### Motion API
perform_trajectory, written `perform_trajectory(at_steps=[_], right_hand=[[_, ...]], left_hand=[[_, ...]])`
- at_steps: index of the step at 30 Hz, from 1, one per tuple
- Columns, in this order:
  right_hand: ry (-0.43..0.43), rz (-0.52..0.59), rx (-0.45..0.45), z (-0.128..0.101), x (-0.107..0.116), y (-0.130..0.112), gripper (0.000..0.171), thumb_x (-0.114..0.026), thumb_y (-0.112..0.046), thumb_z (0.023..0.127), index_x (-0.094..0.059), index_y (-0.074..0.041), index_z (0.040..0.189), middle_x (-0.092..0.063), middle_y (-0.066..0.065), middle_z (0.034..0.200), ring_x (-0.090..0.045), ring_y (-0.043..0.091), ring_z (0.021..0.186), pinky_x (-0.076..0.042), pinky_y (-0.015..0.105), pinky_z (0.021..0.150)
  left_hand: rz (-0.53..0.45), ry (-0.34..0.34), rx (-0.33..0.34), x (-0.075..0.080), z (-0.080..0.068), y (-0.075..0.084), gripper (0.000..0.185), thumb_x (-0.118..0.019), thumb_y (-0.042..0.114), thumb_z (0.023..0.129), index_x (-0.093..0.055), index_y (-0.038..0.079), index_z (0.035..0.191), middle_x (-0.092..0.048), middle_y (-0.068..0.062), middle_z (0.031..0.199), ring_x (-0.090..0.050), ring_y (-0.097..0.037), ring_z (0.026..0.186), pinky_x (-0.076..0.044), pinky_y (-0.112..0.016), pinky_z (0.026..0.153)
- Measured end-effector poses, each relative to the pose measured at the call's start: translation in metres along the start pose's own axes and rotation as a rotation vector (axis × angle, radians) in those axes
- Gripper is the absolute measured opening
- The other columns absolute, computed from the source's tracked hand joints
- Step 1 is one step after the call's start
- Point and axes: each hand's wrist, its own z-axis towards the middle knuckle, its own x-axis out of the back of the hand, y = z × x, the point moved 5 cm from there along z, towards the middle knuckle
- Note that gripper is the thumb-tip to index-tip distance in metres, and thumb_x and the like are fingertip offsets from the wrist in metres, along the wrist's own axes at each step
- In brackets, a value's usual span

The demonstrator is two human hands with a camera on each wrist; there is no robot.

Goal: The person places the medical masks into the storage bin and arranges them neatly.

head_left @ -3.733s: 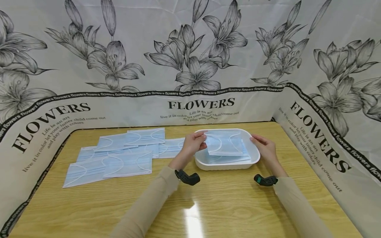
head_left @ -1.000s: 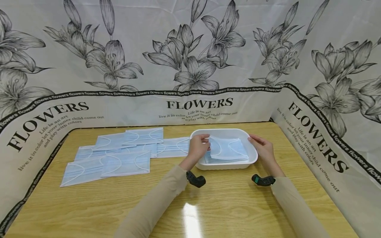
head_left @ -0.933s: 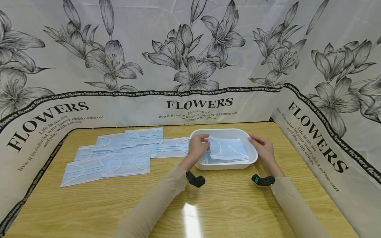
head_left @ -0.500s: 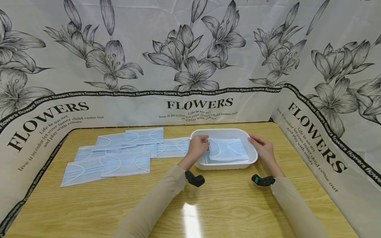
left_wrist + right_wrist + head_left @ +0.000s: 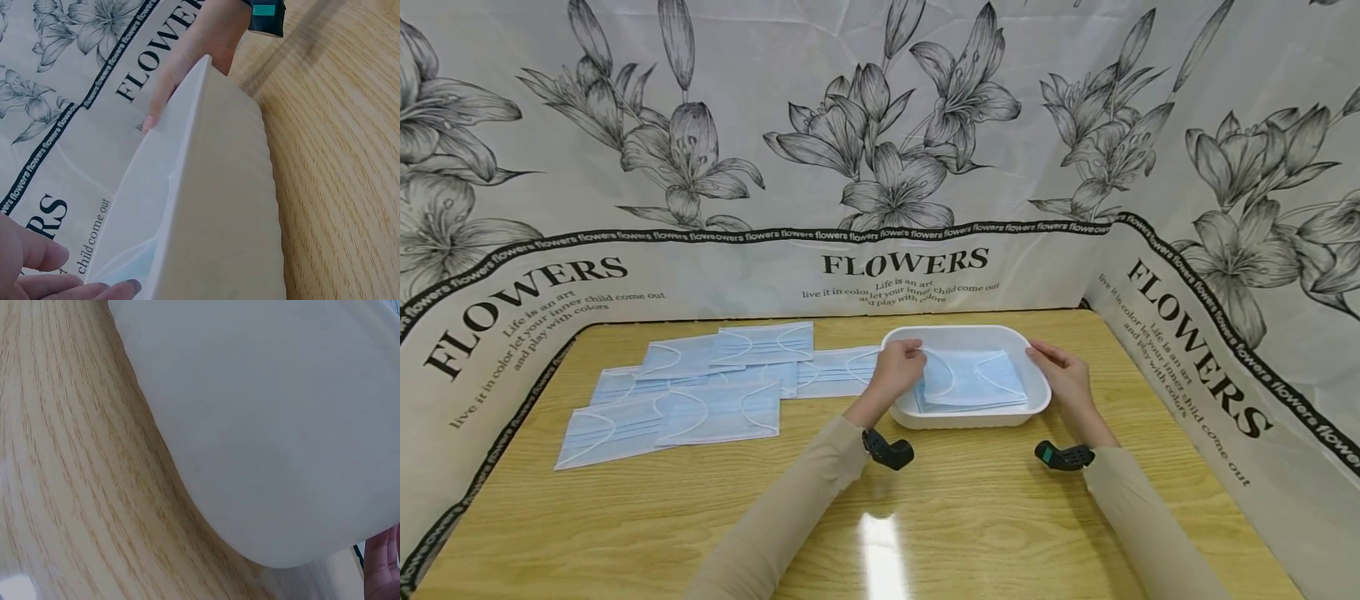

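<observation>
A white plastic tray (image 5: 966, 421) stands on the table, with light blue face masks (image 5: 977, 379) stacked inside. My left hand (image 5: 898, 367) is over the tray's left end, beside the left edge of the top mask. In the left wrist view, thumb and fingertips (image 5: 128, 289) stand apart, with no mask visible between them. My right hand (image 5: 1063, 375) holds the tray's right rim with thumb and fingers. The right wrist view shows mostly the tray's outer wall (image 5: 262, 425), with part of the right hand (image 5: 382, 565) at the corner.
Several overlapping face masks (image 5: 722, 412) lie on the wooden table (image 5: 977, 517) left of the tray, one close to its left end. A flower-printed cloth (image 5: 737, 275) encloses the back and sides.
The mask my left hand held up over the tray has come down onto the stack. Lately that hand has shifted slightly left from it. My right hand stays at the rim.
</observation>
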Motion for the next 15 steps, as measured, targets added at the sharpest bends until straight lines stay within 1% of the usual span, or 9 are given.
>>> perform_trajectory(at_steps=[2,4,6,8,9,11,13,15], right_hand=[[0.003,-0.005,-0.007,0.0003,-0.0001,0.0004,0.064,-0.061,-0.052,0.087,-0.052,-0.015,0.139,-0.049,0.008,0.146,-0.052,0.009,0.122,-0.048,0.007,0.083],[0.004,-0.008,-0.013,0.0006,-0.0003,0.0009,0.064,-0.061,-0.053,0.087,-0.052,-0.016,0.139,-0.048,0.008,0.146,-0.051,0.01,0.123,-0.048,0.007,0.083],[0.002,-0.006,-0.015,-0.0001,-0.0007,0.0004,0.064,-0.061,-0.052,0.088,-0.052,-0.016,0.139,-0.048,0.008,0.146,-0.051,0.011,0.123,-0.048,0.007,0.084],[0.002,-0.004,-0.016,-0.0004,-0.0008,0.0002,0.064,-0.061,-0.052,0.088,-0.052,-0.016,0.14,-0.048,0.008,0.146,-0.051,0.012,0.124,-0.048,0.007,0.084],[0.002,-0.003,-0.017,-0.0006,-0.0007,0.0001,0.064,-0.061,-0.052,0.088,-0.051,-0.016,0.14,-0.048,0.008,0.147,-0.051,0.012,0.124,-0.048,0.007,0.084],[0.006,0.001,-0.015,-0.0012,-0.0006,-0.0007,0.064,-0.062,-0.052,0.088,-0.052,-0.016,0.14,-0.048,0.008,0.146,-0.051,0.013,0.125,-0.048,0.007,0.084],[0.007,0.005,-0.018,-0.0013,-0.0001,-0.0009,0.064,-0.062,-0.052,0.087,-0.052,-0.016,0.14,-0.047,0.008,0.147,-0.05,0.014,0.127,-0.048,0.007,0.085],[0.006,0.003,-0.016,-0.0015,0.0002,-0.0014,0.064,-0.061,-0.052,0.088,-0.052,-0.016,0.14,-0.047,0.008,0.147,-0.049,0.015,0.128,-0.048,0.007,0.085]], left_hand=[[0.015,-0.006,0.002,0.0001,-0.0006,0.0004,0.042,-0.048,0.016,0.099,-0.05,0.001,0.138,-0.06,-0.017,0.13,-0.059,-0.026,0.119,-0.052,-0.034,0.094],[0.026,-0.019,0.006,0.0001,-0.001,0.0001,0.043,-0.048,0.018,0.099,-0.048,0.001,0.139,-0.058,-0.017,0.134,-0.056,-0.026,0.123,-0.051,-0.034,0.096],[0.028,-0.035,0.008,0.0,-0.0016,0.0001,0.045,-0.048,0.018,0.099,-0.046,0.001,0.141,-0.056,-0.018,0.136,-0.057,-0.026,0.119,-0.052,-0.032,0.089],[0.038,-0.055,0.004,-0.0006,-0.0018,-0.0002,0.046,-0.048,0.018,0.099,-0.044,0.0,0.142,-0.056,-0.018,0.136,-0.06,-0.026,0.112,-0.051,-0.032,0.081],[0.043,-0.069,0.001,-0.0012,-0.0018,-0.0003,0.047,-0.048,0.018,0.099,-0.043,0.0,0.142,-0.056,-0.018,0.136,-0.06,-0.026,0.111,-0.051,-0.032,0.081],[0.067,-0.098,-0.002,-0.0031,-0.0016,-0.001,0.049,-0.049,0.018,0.099,-0.041,0.0,0.144,-0.055,-0.019,0.137,-0.059,-0.028,0.114,-0.052,-0.034,0.085],[0.094,-0.121,-0.002,-0.0051,-0.0015,-0.0019,0.05,-0.049,0.019,0.099,-0.04,0.001,0.145,-0.053,-0.019,0.138,-0.056,-0.029,0.121,-0.05,-0.037,0.096],[0.116,-0.133,-0.004,-0.0064,-0.0016,-0.0021,0.051,-0.049,0.02,0.099,-0.039,0.002,0.145,-0.051,-0.019,0.141,-0.05,-0.03,0.13,-0.045,-0.04,0.105]])
